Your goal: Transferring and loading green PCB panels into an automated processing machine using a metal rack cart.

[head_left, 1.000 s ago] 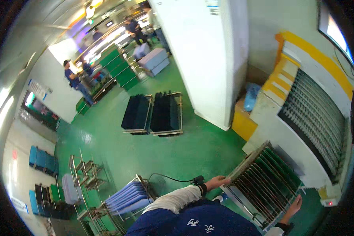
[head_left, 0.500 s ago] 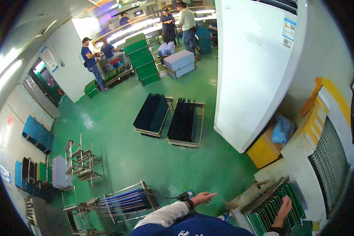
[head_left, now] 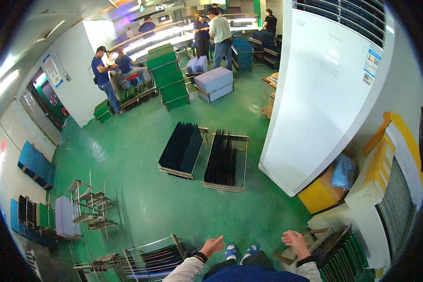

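My left hand [head_left: 213, 246] is held out in front of my body with its fingers stretched and nothing in it. Closest to it on the left is a metal rack [head_left: 152, 258] of thin dark panels. To the right, my right hand [head_left: 296, 242] hangs in the air, fingers loosely apart and holding nothing. Beside and below that hand stands a rack of upright green panels [head_left: 345, 258], with a gap between hand and panels. Between my hands, lower down, blue-and-white sandals [head_left: 231, 251] show on my feet.
Two racks of black panels, the left [head_left: 181, 148] and the right [head_left: 224, 160], stand ahead on the green floor. A tall white cabinet [head_left: 319, 94] and a yellow box [head_left: 319, 192] are on the right. Bare metal racks [head_left: 91, 204] stand left. Several people work at the far lit bench.
My right hand has come away from the green panels toward the left. My left hand has shifted left and slightly down. The view has turned, and my feet now show.
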`<state>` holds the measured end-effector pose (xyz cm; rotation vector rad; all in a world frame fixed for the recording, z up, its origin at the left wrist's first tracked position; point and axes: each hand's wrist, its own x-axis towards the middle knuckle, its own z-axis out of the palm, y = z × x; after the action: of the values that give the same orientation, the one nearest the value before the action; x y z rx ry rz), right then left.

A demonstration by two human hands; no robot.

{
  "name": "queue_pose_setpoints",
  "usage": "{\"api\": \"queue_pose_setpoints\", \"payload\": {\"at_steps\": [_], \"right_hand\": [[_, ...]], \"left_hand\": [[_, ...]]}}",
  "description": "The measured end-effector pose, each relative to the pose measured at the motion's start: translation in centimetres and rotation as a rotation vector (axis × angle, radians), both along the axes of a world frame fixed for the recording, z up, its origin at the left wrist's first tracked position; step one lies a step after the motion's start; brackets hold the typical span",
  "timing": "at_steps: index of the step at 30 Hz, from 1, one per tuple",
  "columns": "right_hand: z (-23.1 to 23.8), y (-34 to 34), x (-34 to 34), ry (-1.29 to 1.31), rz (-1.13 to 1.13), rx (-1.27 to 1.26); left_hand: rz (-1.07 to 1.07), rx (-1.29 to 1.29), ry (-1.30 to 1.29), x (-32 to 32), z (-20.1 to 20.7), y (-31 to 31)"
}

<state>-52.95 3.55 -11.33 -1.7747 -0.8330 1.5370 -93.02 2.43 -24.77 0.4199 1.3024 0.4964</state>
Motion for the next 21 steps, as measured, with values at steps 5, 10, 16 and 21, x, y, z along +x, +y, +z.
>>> {"api": "queue_pose_setpoints", "payload": {"at_steps": [5, 10, 16, 21], "right_hand": [[-2.4, 4.9, -1.6, 0.134, 0.062, -0.093], [-4.3, 11.3, -1.2, 0.227, 0.027, -0.078], [-5.6, 18.2, -0.4, 0.21, 0.033, -0.088], [-6.8, 22.5, -1.2, 0.148, 0.018, -0.144]], "left_hand": [[0.07, -0.052, -0.035, -0.2, 0.8, 3.2], [0.142, -0.012, -0.071, -1.0, 1.8, 9.0], [0.225, 0.035, -0.099, -2.4, 1.7, 16.3], [0.271, -0.012, -0.206, -3.1, 0.2, 21.1]]}}
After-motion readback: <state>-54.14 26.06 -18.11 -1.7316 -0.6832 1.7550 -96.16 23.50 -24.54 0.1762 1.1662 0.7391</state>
